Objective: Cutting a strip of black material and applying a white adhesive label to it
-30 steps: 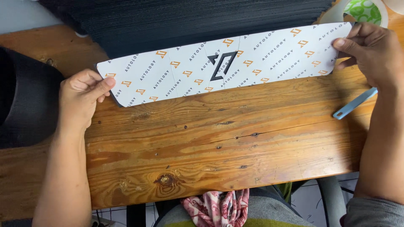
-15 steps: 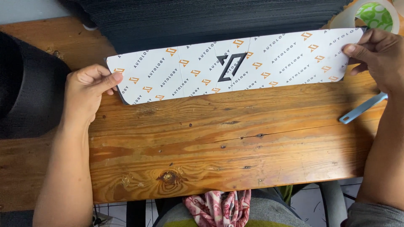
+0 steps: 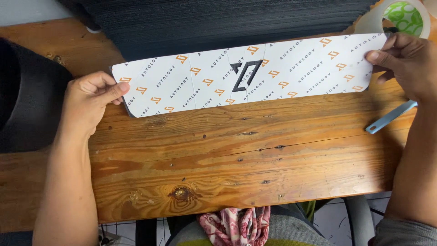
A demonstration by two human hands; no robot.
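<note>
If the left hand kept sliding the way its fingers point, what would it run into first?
The left hand points rightward along the long white patterned strip it pinches, so it would slide onto that strip first. Further on is the right hand at the far end.

A workshop: scarred wooden bench (image 3: 227,155), tape roll (image 3: 400,18), stacked black sheets (image 3: 218,23).

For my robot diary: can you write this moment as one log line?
left hand: grips strip's left end | right hand: grips right end | printed strip: flat on wooden table
</note>
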